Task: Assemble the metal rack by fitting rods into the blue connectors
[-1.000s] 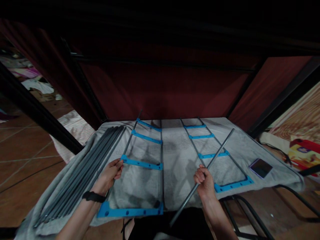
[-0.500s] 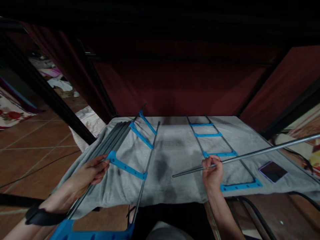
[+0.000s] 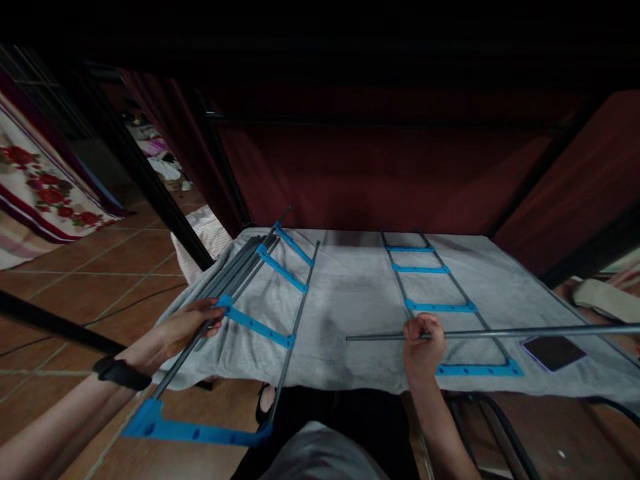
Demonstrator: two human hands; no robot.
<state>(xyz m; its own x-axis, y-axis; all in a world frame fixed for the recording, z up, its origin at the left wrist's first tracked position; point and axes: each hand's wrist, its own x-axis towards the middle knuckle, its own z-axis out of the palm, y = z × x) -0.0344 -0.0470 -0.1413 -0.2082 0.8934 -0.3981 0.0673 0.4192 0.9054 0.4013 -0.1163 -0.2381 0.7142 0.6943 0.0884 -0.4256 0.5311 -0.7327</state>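
Note:
My left hand is closed around the outer metal tube of a rack frame, right by the end of a blue plastic crosspiece. That frame has several blue crosspieces between two grey tubes, and its near crosspiece juts out past the bed's front edge. My right hand grips a loose metal tube, which lies level and runs out of view at the right. Beneath that tube, a second frame with blue crosspieces rests on the grey blanket.
Several grey tubes lie bundled on the blanket, left of the first frame. A phone lies at the right. Dark bed posts and a red curtain surround the bed. A black chair frame stands at the front right.
The loose tube in my right hand has swung from slanting up at the right to nearly level. My left hand stays on the frame, whose near end has risen slightly. The view has turned left.

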